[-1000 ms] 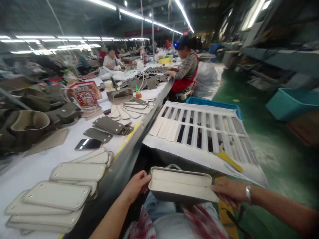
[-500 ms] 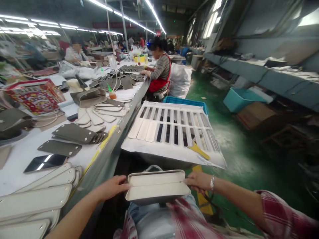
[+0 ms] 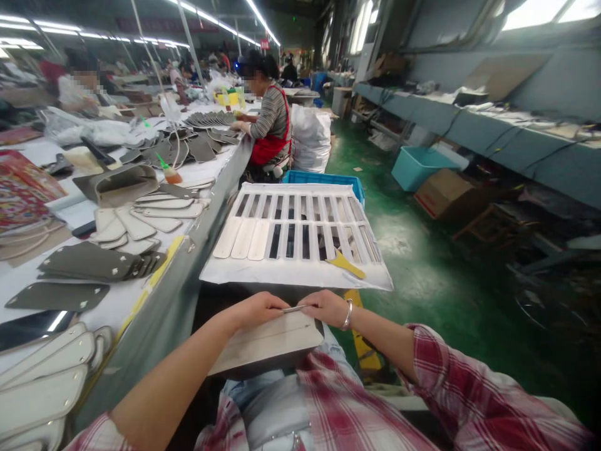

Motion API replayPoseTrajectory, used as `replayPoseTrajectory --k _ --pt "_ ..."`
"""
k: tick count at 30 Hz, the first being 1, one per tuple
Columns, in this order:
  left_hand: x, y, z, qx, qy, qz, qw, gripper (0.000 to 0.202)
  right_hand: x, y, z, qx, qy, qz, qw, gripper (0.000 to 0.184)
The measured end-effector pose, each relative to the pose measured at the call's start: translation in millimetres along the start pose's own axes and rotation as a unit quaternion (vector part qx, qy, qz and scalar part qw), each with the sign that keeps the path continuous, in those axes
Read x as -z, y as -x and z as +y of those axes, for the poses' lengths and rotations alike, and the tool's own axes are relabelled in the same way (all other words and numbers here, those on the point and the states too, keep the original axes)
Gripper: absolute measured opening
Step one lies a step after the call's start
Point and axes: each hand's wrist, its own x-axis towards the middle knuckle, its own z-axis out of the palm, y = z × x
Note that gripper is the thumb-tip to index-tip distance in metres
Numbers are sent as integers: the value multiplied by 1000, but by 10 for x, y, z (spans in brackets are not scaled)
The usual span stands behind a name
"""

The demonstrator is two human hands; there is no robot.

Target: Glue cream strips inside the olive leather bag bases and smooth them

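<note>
A cream, grey-edged bag panel point(image 3: 267, 343) lies over my lap, low in the middle of the view. My left hand point(image 3: 256, 310) is closed on its far top edge. My right hand point(image 3: 327, 307), with a silver bracelet on the wrist, pinches the same edge just to the right. The two hands almost touch above the panel. My sleeves are red and white plaid.
A white slotted rack point(image 3: 295, 233) with three cream strips and a yellow tool point(image 3: 346, 265) stands just ahead. The long table point(image 3: 122, 297) at left carries cream and grey panels and a phone point(image 3: 28, 326). A person in a red apron point(image 3: 270, 125) works further along. Green floor lies to the right.
My hands slid from the panel's two ends to meet at the middle of its top edge, and the panel folded flat and dropped closer to my lap. The view swung right.
</note>
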Motion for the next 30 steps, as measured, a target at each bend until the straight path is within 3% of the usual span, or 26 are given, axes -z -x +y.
replayPoseTrajectory --k 5,14,19,25,30 --pt "-95 38 -12 0 -47 30 998 27 40 -18 -53 -6 77 -48 996 32" --pt "-257 155 74 -13 -187 18 982 38 148 -20 -165 35 128 -146 980 32" --pt "-412 158 68 27 -317 35 948 50 175 -114 -214 -56 168 -162 971 53" --pt "-492 135 71 41 -353 47 934 56 202 -278 -216 -28 198 -200 959 32" --pt "-524 155 106 35 -380 46 923 55 164 -393 -222 -30 216 -206 954 28"
